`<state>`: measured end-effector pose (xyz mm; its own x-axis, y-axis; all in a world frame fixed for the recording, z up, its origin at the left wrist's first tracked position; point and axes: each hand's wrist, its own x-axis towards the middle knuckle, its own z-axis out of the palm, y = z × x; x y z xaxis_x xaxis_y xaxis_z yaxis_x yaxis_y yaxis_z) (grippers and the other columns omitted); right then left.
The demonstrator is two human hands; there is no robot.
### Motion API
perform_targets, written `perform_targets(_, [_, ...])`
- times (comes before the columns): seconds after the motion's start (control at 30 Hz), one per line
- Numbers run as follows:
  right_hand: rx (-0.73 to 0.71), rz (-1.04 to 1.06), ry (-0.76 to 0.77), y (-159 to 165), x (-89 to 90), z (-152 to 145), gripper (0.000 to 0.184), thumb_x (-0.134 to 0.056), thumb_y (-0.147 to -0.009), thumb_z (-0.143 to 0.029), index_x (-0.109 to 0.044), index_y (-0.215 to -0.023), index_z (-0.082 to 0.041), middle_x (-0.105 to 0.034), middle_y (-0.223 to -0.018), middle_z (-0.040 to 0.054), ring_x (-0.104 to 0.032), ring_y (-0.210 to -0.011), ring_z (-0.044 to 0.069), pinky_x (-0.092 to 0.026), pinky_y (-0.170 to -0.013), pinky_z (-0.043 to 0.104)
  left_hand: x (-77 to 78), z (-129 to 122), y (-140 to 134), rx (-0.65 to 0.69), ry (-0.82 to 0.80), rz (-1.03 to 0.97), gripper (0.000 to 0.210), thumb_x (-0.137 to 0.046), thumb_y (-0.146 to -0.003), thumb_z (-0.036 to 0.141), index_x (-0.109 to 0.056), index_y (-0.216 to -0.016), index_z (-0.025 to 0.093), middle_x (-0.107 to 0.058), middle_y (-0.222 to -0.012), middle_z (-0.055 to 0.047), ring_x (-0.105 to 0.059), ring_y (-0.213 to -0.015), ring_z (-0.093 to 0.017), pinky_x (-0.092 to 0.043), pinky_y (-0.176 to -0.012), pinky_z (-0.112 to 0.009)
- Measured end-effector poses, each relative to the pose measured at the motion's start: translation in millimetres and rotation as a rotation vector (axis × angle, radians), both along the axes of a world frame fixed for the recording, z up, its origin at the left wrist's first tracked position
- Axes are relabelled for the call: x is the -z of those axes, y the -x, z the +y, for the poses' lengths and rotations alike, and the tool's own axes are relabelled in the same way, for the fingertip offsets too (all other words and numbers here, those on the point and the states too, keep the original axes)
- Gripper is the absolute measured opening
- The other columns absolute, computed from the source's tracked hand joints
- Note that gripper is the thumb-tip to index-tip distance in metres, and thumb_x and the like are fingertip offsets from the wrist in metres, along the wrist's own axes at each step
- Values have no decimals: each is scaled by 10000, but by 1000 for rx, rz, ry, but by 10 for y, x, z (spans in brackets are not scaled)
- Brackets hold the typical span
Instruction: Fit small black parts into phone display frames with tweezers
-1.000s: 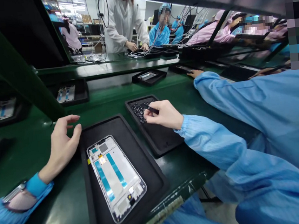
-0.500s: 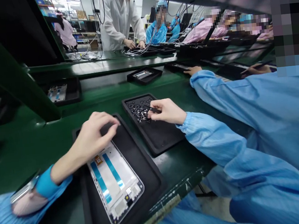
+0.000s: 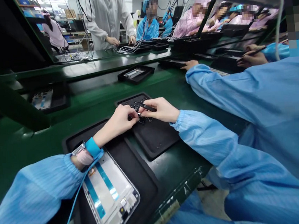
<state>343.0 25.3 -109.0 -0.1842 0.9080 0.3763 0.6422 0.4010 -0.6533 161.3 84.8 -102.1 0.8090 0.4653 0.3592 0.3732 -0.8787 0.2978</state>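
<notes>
My right hand (image 3: 165,109) grips black tweezers (image 3: 147,107) over a small black tray (image 3: 159,141) of tiny dark parts (image 3: 141,120). Thumb and fingers of my left hand (image 3: 122,118) are pinched together close to the right fingertips; whatever is between them is too small to make out. Below my left wrist lies a silver phone frame (image 3: 124,179) with blue strips, in a larger black tray (image 3: 142,176). My left forearm covers its upper end. A blue wrist strap (image 3: 92,147) with a cord hangs across that tray's left side.
Another black tray with a phone part (image 3: 135,73) stands farther back, and one more (image 3: 42,99) at left behind a green post (image 3: 10,97). A co-worker in a blue smock (image 3: 269,93) sits close on the right. The green bench's worn front edge (image 3: 183,189) runs below.
My left hand has moved right, from above the phone frame to the parts tray, and its fingers have closed beside the tweezers. The view has shifted slightly.
</notes>
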Motion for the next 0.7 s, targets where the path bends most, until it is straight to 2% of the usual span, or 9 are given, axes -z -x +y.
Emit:
perform_targets(0.23, [54,54,-60,-30,-62,-42,175,-602,-724,-204,-674,-838,-91,-654,-774,25,-555,-696,83,-414,-679,196,93,22,-103,3,-9,21,64,-671,-734,207,-655,-745,146,-673,-780,-46,-599,-792,-206,-381,-845,-372])
perform_targets(0.53, [72,85,-85,-37,-91,-74,193,-606,-732,-208,-691,-867,-100,-676,-814,35,-601,-756,106,-457,-725,212,137,55,-73,7,9,-8,61,-670,-730,175,-626,-700,146,-671,-779,-46,-592,-787,-201,-382,-816,-354])
perform_targets(0.6, [78,73,-92,-35,-95,-81,188,-603,-734,-208,-694,-858,-101,-675,-806,34,-598,-734,99,-457,-693,199,137,49,-73,10,17,-28,61,-666,-722,161,-619,-686,146,-664,-761,-40,-585,-776,-197,-380,-811,-353])
perform_targets(0.7, [70,86,-51,-23,-96,-85,198,-600,-731,-225,-690,-852,-96,-659,-764,27,-552,-592,64,-433,-564,170,131,25,-73,11,36,-70,68,-665,-705,153,-613,-663,148,-652,-737,-30,-568,-757,-187,-378,-809,-348])
